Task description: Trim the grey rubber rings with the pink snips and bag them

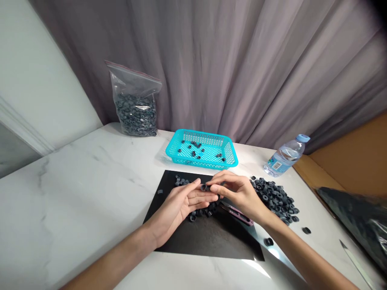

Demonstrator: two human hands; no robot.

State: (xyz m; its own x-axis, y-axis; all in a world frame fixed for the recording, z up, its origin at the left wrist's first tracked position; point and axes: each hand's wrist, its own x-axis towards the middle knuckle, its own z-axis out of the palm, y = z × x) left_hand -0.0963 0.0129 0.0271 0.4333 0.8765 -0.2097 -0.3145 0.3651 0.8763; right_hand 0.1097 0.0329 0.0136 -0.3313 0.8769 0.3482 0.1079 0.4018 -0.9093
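Observation:
My left hand is palm up over the black mat. Its thumb and fingers hold a small black ring-shaped part. Close against it, my right hand pinches a small black piece between thumb and fingertips; whether the two pieces are joined I cannot tell. Beneath my hands, more black parts lie on the mat, partly hidden. Thread snips with pink handles rest on the mat under my right hand.
Behind the mat, a turquoise basket holds several black parts. A pile of black parts lies right, near a water bottle. A zip bag of parts stands back left. At right are a cardboard box and a pointed blade.

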